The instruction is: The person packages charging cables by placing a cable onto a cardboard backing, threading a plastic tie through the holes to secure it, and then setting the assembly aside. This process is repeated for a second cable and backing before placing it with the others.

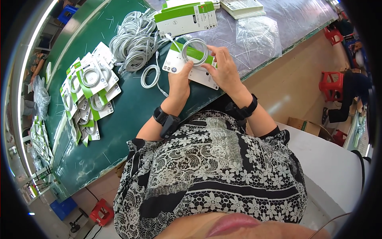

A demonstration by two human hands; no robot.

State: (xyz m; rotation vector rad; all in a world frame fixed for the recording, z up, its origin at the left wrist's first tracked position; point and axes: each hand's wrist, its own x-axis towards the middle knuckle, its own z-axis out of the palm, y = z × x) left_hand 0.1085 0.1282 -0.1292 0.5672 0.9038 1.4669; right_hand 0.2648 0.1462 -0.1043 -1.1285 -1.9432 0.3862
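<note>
Over the table's near edge, my left hand (180, 83) grips a green and white backing card (203, 78) by its lower left side, the thumb against a coiled grey-white cable (184, 51). The coil lies across the card's face, and one plug end points up and left. At the card's right side, my right hand (227, 71) has its thumb and forefinger closed at the coil's edge. Left of my left hand, another coiled cable (143, 77) rests on the table with its ends loose. Both wrists wear black straps.
A heap of grey-white cables (133, 46) lies beyond my left hand, and carded cables (91, 77) are piled farther left. Backing cards (185, 23) are stacked at the far side, near a stack of printed sheets (243, 10). White ties lie over clear plastic (258, 36) at the right.
</note>
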